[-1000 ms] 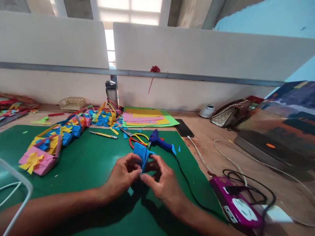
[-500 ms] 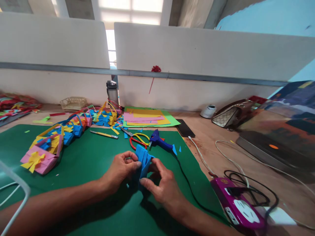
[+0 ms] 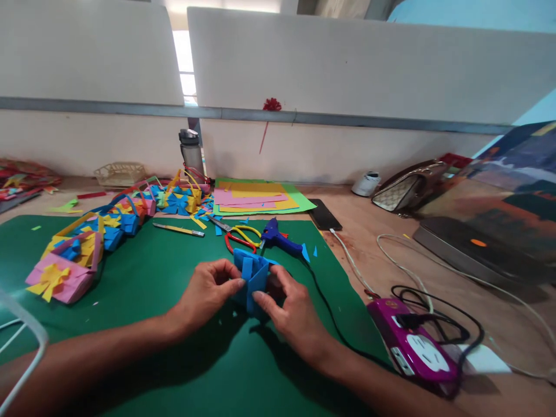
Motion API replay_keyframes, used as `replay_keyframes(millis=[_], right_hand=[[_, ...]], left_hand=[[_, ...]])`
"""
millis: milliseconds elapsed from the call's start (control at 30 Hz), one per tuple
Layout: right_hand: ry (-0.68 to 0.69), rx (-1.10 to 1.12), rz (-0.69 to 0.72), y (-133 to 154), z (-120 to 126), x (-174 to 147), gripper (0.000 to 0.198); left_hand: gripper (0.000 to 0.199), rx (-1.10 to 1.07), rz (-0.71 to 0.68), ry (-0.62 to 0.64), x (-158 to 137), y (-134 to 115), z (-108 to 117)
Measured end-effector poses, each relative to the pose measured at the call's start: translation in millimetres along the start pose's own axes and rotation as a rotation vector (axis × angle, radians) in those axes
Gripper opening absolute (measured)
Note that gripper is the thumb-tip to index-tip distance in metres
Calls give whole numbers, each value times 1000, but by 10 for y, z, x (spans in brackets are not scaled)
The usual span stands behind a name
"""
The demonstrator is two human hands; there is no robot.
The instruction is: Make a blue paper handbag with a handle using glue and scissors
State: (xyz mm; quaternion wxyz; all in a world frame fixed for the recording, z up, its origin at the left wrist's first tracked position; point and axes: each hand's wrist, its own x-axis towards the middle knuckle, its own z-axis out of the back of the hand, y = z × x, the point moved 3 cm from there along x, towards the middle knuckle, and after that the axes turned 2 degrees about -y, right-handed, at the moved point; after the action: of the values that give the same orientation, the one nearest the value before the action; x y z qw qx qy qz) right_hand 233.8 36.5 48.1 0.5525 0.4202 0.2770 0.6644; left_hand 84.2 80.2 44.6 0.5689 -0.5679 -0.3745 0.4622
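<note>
While scissors (image 3: 227, 228) lie just beyond, both hands (image 3: 204, 298) (image 3: 293, 313) pinch a folded blue paper piece (image 3: 257, 279).

the left hand (image 3: 212, 291) and the right hand (image 3: 290, 304) hold together one blue folded paper piece (image 3: 257, 282) above a green mat (image 3: 160, 278); this mat lies on the desk (image 3: 347, 213); near the piece, on its far side, are scissors (image 3: 230, 229) with red and yellow handles, and a blue glue gun (image 3: 278, 236) is just beside them; to the left is a row of small paper baskets (image 3: 116, 233).
</note>
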Motion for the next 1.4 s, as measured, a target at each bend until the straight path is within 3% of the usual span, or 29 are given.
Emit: replay_keyframes(millis=[167,700,1133,1400], right_hand=[[-37,1,-14,-46,9,26,27],[-97,-138,18,-114,47,71,36],[-225,-415,329,-32,36,65,36],[-170,-573,563,14,76,67,23]], left_hand=[[23,-84,77,51,10,58,-38],[19,-108,78,48,-39,116,-59],[22,-123,187,115,-78,147,-106],[24,-180,175,188,-110,143,-116]])
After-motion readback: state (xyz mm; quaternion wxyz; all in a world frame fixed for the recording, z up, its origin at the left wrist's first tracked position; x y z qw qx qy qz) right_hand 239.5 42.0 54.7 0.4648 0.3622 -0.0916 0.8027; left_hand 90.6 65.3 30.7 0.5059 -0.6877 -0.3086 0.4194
